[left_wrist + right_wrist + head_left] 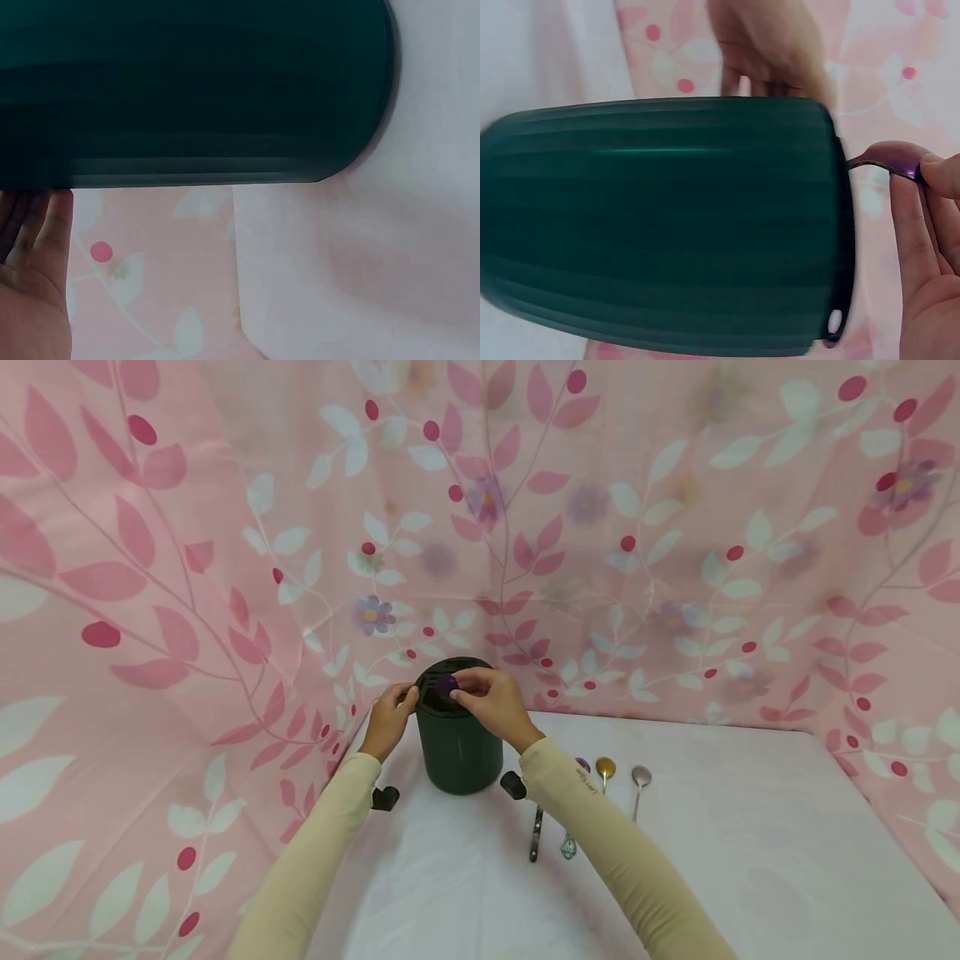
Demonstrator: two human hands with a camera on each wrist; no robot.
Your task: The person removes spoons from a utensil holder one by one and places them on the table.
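Observation:
A dark green ribbed utensil holder (459,752) with a black slotted top (467,665) stands upright on the table. My left hand (389,718) touches its left side near the rim; in the left wrist view those fingers (56,217) look straight against the wall. With thumb and fingertips, my right hand (491,700) pinches the bowl of a purple spoon (896,155) above the top. The spoon's neck runs down toward the holder, and the rest of its handle is hidden inside.
Right of the holder lie a gold spoon (605,767), a silver spoon (641,775) and other cutlery partly covered by my right sleeve, including a dark speckled handle (536,837). White cloth covers the table (750,827). Pink floral fabric (600,527) hangs behind and at both sides.

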